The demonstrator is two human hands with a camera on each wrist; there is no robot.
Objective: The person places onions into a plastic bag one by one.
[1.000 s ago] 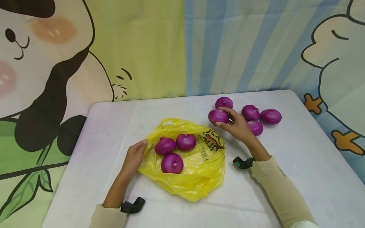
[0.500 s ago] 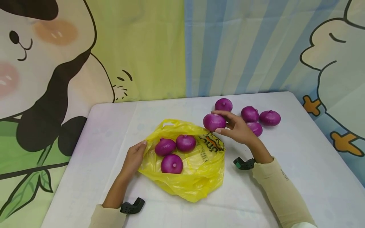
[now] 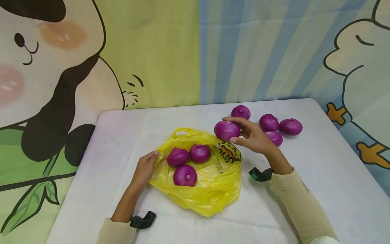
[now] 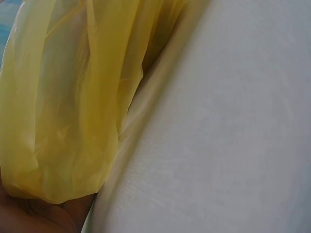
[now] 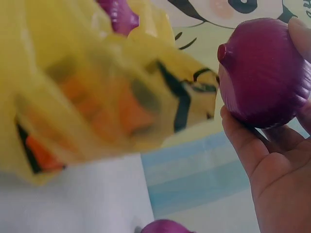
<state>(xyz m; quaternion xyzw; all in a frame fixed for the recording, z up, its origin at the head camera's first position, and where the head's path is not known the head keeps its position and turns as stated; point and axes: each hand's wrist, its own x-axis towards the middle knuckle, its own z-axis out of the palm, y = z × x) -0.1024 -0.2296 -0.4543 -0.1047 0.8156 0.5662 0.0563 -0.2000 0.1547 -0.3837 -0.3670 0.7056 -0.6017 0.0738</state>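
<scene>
My right hand (image 3: 254,135) grips a purple onion (image 3: 226,130) between thumb and fingers, over the far right rim of a yellow plastic bag (image 3: 198,200). In the right wrist view the same onion (image 5: 265,73) appears beside the printed side of the bag (image 5: 112,107). My left hand (image 3: 145,169) pinches the bag's left edge and holds its mouth wide. Inside lie three purple onions, one at the left (image 3: 178,157), one behind (image 3: 199,153) and one in front (image 3: 185,175). The left wrist view has the bag (image 4: 73,107) covering most of the left hand's fingers.
Several more purple onions rest at the back right of the white table (image 3: 320,176): one alone (image 3: 240,112) and a cluster with one onion (image 3: 290,126) outermost. A cartoon-printed cloth (image 3: 164,54) hangs behind the table's far edge. Each wrist wears a black camera (image 3: 260,174).
My right hand has brought its onion left and a little nearer, from beside the back onion to the bag's rim. The left hand stays on the bag's edge.
</scene>
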